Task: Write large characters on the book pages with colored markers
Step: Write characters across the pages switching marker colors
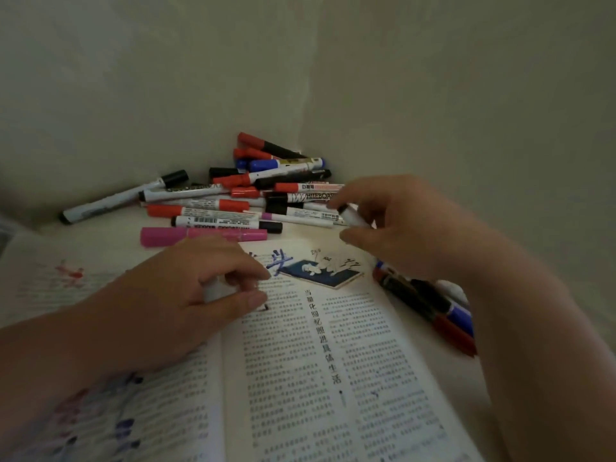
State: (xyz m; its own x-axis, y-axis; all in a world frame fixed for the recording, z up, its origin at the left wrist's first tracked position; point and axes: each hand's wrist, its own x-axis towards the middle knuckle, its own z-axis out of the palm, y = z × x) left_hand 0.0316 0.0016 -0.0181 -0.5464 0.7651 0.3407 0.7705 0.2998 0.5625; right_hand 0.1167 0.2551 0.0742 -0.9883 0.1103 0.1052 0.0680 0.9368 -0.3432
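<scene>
The book (333, 361) lies open on the table (106, 233), with a large blue character (278, 261) already at the top of its right page. The left hand (196, 295) is clamped on a white marker (213, 290), whose dark tip sits at or just above the printed text near the gutter; contact cannot be confirmed. The right hand (400, 235) pinches the end of a white barrel (351, 216) at the edge of the marker pile (233, 201) beyond the book; whether this is a whole marker or a cap cannot be told. Hazards from this state: neither hand presses flat on the pages, so a stroke near the gutter could drag or buckle the page and distort the character. The left forearm lies across the left page, which carries coloured marks; any wet ink there could smear. Withdrawing the barrel could roll neighbouring markers from the pile onto the page. A second group of markers (426, 308) lies just beside the book's right edge, under the right forearm, and could be knocked.
</scene>
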